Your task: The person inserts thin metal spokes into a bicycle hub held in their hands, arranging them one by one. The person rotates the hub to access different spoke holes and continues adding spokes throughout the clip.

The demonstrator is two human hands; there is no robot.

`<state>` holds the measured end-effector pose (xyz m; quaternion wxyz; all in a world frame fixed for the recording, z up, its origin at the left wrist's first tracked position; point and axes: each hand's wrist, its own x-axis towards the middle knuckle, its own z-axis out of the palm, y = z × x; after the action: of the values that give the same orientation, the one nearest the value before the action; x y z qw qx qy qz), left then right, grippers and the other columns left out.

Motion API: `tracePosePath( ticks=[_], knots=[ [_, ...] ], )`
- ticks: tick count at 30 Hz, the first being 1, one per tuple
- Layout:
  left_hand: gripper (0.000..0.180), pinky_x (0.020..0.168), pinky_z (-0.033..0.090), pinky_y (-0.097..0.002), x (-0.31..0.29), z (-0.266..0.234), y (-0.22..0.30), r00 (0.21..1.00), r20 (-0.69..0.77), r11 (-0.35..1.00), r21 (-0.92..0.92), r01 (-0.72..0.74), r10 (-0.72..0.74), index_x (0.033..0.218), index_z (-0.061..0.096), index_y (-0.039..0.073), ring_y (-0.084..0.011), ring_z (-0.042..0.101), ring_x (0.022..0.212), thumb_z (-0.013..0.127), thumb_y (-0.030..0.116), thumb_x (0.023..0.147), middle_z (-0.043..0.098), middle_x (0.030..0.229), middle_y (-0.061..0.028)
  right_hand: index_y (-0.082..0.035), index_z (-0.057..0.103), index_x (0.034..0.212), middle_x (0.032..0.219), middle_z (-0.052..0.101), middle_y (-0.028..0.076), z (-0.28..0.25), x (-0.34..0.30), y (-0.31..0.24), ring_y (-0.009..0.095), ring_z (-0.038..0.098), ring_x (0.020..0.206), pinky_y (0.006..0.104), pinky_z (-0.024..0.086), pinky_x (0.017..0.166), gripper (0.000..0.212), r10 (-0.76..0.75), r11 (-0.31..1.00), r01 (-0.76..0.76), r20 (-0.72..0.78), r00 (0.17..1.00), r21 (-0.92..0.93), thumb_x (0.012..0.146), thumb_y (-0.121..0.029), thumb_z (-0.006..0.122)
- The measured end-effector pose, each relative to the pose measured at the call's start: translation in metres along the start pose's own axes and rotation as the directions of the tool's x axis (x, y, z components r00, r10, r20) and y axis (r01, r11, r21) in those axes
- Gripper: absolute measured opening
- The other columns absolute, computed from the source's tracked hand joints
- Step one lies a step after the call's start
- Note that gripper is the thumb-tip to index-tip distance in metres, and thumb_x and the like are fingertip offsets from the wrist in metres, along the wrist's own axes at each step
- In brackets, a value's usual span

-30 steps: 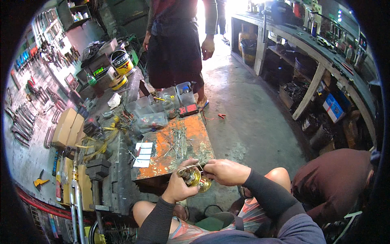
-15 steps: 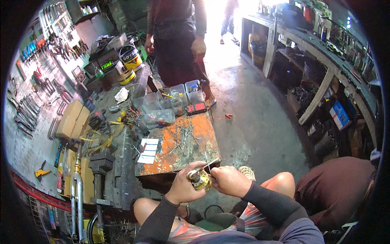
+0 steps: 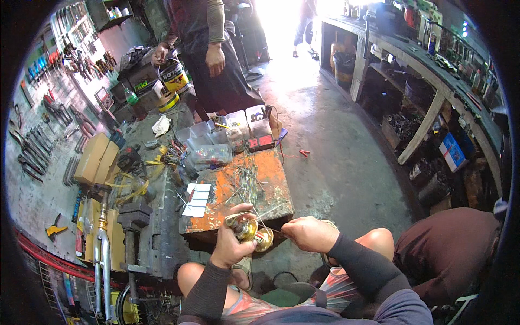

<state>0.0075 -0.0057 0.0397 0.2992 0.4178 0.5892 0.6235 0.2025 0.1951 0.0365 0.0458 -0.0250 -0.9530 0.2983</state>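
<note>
My left hand point(image 3: 226, 246) is wrapped round a gold bicycle hub point(image 3: 264, 239), held tilted over my lap just off the near edge of the orange bench top. Thin metal spokes point(image 3: 259, 218) stick out from it. To the right, my right hand point(image 3: 311, 234) pinches a thin spoke near the hub's flange; its fingertips hide the spoke's end. Beyond both hands, a loose pile of spokes point(image 3: 244, 181) lies on the worn orange bench top point(image 3: 273, 176). A white sheet of paper point(image 3: 197, 200) with a slim red-handled tool point(image 3: 190, 195) on it lies left of the pile.
Clear plastic bins point(image 3: 236, 122) with small parts stand at the bench's far end. A bench vise point(image 3: 134, 216) and a silver fork point(image 3: 102, 244) are at left. A person point(image 3: 216, 59) stands beyond. Right, a long workbench point(image 3: 411, 59); a dark rounded shape point(image 3: 447, 260) sits beside me.
My left hand has tilted the hub and shifted it slightly left. My right hand has moved away from it to the right. The standing person has moved left, one hand reaching to a bucket.
</note>
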Motion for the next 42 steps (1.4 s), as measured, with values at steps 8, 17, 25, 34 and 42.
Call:
tracePosePath(
  ticks=[8,17,25,34,42],
  knots=[
    [0.082,0.103,0.055,-0.0338,-0.001,0.002,0.003,0.994,-0.085,0.997,0.038,-0.072,0.075,0.149,0.057,0.003,-0.0165,0.066,0.113,0.075,0.004,0.069,0.068,0.124,-0.0081,-0.004,0.079,0.085,0.08,0.075,0.022,-0.022,0.009,0.017,0.045,0.076,0.08,0.054,0.062,0.078,0.02,0.11,0.98,-0.096,0.074,0.991,-0.173,0.086,-0.023,0.073],
    [0.092,0.098,0.062,-0.0419,-0.002,-0.061,0.029,0.957,-0.273,0.802,-0.546,-0.24,0.1,0.159,0.046,0.002,-0.0233,0.068,0.101,0.069,0.005,0.07,0.065,0.114,-0.0121,-0.002,0.079,0.094,0.091,0.076,0.027,0.009,0.027,0.075,0.049,0.074,0.089,0.0554,0.06,0.082,0.023,0.247,0.969,-0.246,-0.013,0.969,0.028,0.092,-0.022,0.069],
    [0.094,0.102,0.054,-0.0348,0.0,-0.032,0.002,0.997,-0.011,0.953,-0.296,-0.071,0.071,0.16,0.046,0.004,-0.0174,0.064,0.115,0.079,0.009,0.073,0.066,0.123,-0.0089,0.001,0.075,0.106,0.099,0.075,0.031,0.043,0.117,0.057,0.051,0.074,0.098,0.0563,0.058,0.087,0.022,0.224,0.973,-0.19,-0.364,0.904,0.128,0.102,-0.018,0.063],
    [0.102,0.106,0.053,-0.0363,0.001,-0.035,-0.002,0.996,0.067,0.998,-0.022,-0.065,0.067,0.166,0.039,0.008,-0.0207,0.064,0.119,0.076,0.005,0.071,0.066,0.129,-0.011,0.004,0.075,0.108,0.078,0.071,0.005,-0.006,0.07,0.028,0.01,0.065,0.068,0.0325,0.053,0.063,0.028,0.401,0.774,-0.127,-0.324,0.857,0.621,0.11,-0.021,0.062],
    [0.109,0.098,0.059,-0.0401,0.001,0.009,0.002,0.946,0.313,0.951,0.259,-0.169,0.082,0.168,0.037,0.015,-0.0297,0.075,0.105,0.082,0.006,0.068,0.072,0.121,-0.0145,0.007,0.066,0.144,0.09,0.079,0.012,-0.01,0.052,0.0,0.014,0.071,0.074,0.0334,0.061,0.072,0.053,0.263,0.772,-0.201,-0.015,0.965,0.602,0.098,-0.018,0.075]
  ],
)
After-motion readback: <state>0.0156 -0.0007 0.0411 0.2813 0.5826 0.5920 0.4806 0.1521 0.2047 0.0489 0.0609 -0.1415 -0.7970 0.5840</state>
